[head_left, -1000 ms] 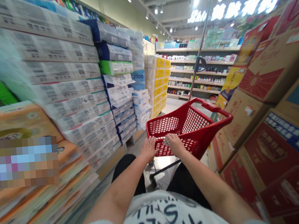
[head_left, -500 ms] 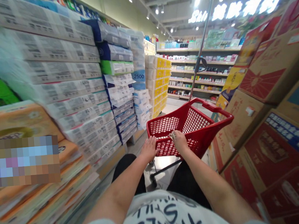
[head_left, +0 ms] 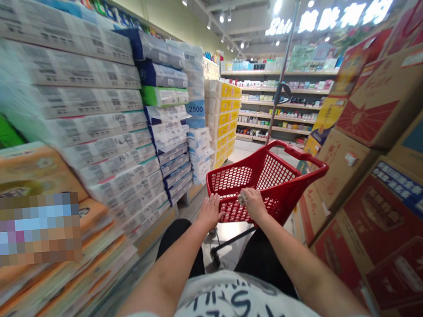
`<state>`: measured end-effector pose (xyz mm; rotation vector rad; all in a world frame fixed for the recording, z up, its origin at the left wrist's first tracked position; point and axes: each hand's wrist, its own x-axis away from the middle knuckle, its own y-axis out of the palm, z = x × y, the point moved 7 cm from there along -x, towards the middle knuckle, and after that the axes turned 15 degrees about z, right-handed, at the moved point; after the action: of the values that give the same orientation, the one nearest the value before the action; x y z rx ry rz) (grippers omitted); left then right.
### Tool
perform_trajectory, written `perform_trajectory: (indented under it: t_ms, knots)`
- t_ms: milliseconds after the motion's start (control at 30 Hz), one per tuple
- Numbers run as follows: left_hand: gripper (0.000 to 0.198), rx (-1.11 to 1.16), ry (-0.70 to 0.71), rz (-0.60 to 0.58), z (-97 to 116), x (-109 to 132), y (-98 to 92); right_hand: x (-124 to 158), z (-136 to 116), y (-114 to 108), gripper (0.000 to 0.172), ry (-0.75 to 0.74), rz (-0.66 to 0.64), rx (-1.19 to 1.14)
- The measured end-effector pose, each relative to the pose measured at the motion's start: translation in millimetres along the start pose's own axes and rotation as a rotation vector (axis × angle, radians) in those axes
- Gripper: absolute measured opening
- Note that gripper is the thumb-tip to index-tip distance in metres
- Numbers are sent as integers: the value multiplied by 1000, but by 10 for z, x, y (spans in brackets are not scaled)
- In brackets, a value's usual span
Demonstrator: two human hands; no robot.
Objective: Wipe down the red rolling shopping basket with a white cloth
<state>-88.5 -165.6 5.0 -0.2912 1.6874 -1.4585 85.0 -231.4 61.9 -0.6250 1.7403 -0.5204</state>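
Observation:
In front of my knees stands a red shopping cart (head_left: pixel 231 177) with a mesh-patterned plastic basket; its handle (head_left: pixel 308 158) lies at the far right end. My left hand (head_left: pixel 209 212) rests on the basket's near left corner, fingers stretched out over the rim and thumb pointing right. Close by on the near rim is my right hand (head_left: pixel 254 204), with its fingers curled around a small pale, crumpled-looking thing (head_left: pixel 242 198). What that thing is, I cannot make out. Below the basket, a black caster (head_left: pixel 215 257) shows between my legs.
Tall stacks of wrapped paper packs (head_left: pixel 100 99) line the left side, with orange packs (head_left: pixel 26 175) nearest me. Cardboard cartons (head_left: pixel 366 97) crowd the right. A metal pole (head_left: pixel 285 65) rises beyond the cart, before stocked shelves (head_left: pixel 258 107).
My right hand has turned slightly, and more of the pale thing shows at its left side. The view has shifted a little; my left hand stays on the cart's corner.

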Motion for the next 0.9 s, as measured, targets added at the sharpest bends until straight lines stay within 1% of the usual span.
perform_trajectory:
  t_ms: [100, 167, 300, 433, 500, 633, 700, 800, 900]
  knots:
    - [68, 3, 9, 13, 2, -9, 5, -19, 58, -8, 28, 54, 27, 16]
    - [68, 2, 6, 9, 3, -11, 7, -21, 52, -1, 27, 42, 25, 17]
    - [69, -1, 10, 8, 5, -6, 1, 4, 13, 26, 36, -26, -7, -5]
    - [69, 5, 21, 23, 0, -3, 11, -12, 113, -5, 34, 36, 28, 24]
    - [68, 7, 19, 33, -5, -7, 20, -1, 113, -9, 35, 20, 30, 27]
    - [69, 10, 17, 29, -8, -16, 39, 82, 26, 36, 50, -97, -8, -10]
    - [68, 12, 18, 23, -7, -19, 42, 113, 40, 58, 54, -92, 4, -8]
    - [67, 11, 14, 16, -14, -20, 50, 147, 83, 85, 54, -32, 47, 11]
    - [67, 16, 22, 34, -17, -21, 54, 199, 29, 115, 56, -35, 52, 5]
